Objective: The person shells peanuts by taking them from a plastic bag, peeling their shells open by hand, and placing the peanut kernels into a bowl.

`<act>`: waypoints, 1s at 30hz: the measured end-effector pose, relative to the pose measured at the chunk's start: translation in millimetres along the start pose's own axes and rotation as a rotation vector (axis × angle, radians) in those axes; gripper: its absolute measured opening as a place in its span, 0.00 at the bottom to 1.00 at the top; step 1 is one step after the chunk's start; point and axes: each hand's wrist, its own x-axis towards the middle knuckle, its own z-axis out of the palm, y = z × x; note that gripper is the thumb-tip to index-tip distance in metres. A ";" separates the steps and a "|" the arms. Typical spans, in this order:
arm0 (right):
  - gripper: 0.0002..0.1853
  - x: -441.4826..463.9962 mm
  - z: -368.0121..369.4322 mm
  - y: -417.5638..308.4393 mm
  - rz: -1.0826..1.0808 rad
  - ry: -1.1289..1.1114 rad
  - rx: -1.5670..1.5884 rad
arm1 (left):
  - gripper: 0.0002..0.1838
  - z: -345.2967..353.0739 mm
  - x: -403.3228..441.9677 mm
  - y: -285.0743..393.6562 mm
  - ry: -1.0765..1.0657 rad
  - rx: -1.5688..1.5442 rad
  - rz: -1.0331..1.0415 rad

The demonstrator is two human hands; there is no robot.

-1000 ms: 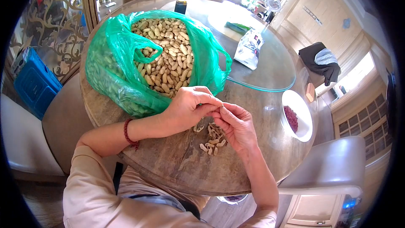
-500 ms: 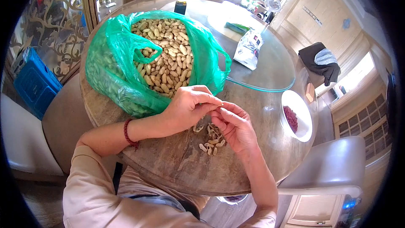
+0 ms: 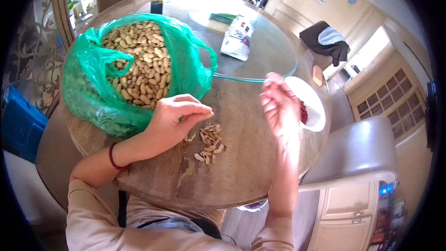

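Note:
My left hand (image 3: 174,118) is closed in a pinch on a piece of peanut shell (image 3: 210,114) above the table. A small pile of peanut shells (image 3: 211,135) lies just below it on the tabletop. Behind that hand stands a green plastic bag (image 3: 186,60), its mouth spread around many unshelled peanuts (image 3: 144,60). My right hand (image 3: 281,107), slightly blurred, is raised beside a white bowl (image 3: 317,111) and partly covers it. Its fingers are curled together; whatever they hold is hidden. Reddish peanut kernels (image 3: 304,112) show inside the bowl.
On the round table (image 3: 241,167) lies a glass turntable (image 3: 269,60) with a silver-white pouch (image 3: 238,39) and a green packet (image 3: 223,17) on it. A dark jar (image 3: 157,6) stands behind the bag. A grey chair (image 3: 353,153) is at the right.
My hands have parted. The right one has moved right to the bowl, while the left keeps its pinch near the shell pile. The whole view has shifted rightward.

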 end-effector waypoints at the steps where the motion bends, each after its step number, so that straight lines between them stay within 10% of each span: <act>1: 0.10 3.2 -9.5 -13.3 -0.119 0.154 -0.224 | 0.06 2.8 -1.8 -1.4 -0.033 0.065 0.091; 5: 0.12 16.0 -73.8 -40.8 -0.520 0.656 -1.437 | 0.06 8.9 -11.0 -0.8 -0.190 0.182 0.201; 12: 0.10 16.6 -90.8 -32.6 -0.411 0.696 -1.699 | 0.12 -1.0 -15.5 2.0 -0.386 0.377 0.045; 14: 0.10 22.2 -82.0 -22.3 -0.851 0.553 -1.694 | 0.16 -7.3 -14.0 6.6 -0.440 0.432 -0.006; 16: 0.09 19.9 -51.8 -4.4 -0.472 0.357 -1.342 | 0.16 -10.3 -15.6 7.4 -0.503 0.700 -0.068; 20: 0.17 6.9 -6.2 39.6 -0.375 -0.417 -1.387 | 0.14 -15.9 -18.8 4.6 -0.526 0.813 -0.081; 30: 0.23 -23.6 42.7 69.3 -0.271 -0.806 -1.307 | 0.09 0.2 -24.5 -2.7 -0.565 0.657 -0.089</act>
